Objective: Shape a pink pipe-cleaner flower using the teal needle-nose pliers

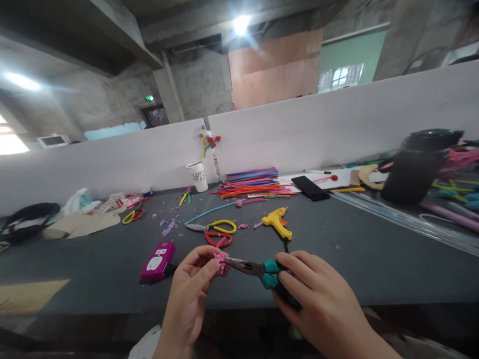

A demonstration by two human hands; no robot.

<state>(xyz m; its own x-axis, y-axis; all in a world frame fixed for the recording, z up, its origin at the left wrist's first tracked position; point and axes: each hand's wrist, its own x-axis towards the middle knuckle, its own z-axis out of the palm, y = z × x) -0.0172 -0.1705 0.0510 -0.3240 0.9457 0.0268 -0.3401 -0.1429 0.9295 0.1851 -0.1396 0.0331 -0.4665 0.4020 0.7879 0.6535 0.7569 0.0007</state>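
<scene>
Between the thumb and fingers of my left hand [194, 284] is a small pink pipe-cleaner flower [220, 264], partly covered by the fingertips. My right hand [318, 294] is wrapped round the green handles of needle-nose pliers [250, 268]. The tips of the pliers touch the flower from the right. Just beyond my hands lie scissors [213, 229] with one yellow and one red handle loop. A yellow hot glue gun [277, 223] lies to their right, and a magenta box [158, 262] sits left of my left hand.
A bundle of coloured pipe cleaners [254, 184] lies by the partition [318, 119], next to a paper cup [197, 177] and a black phone [310, 188]. A black jug [415, 167] stands at right. A second pair of scissors [133, 216] and purple scraps [168, 228] are at left.
</scene>
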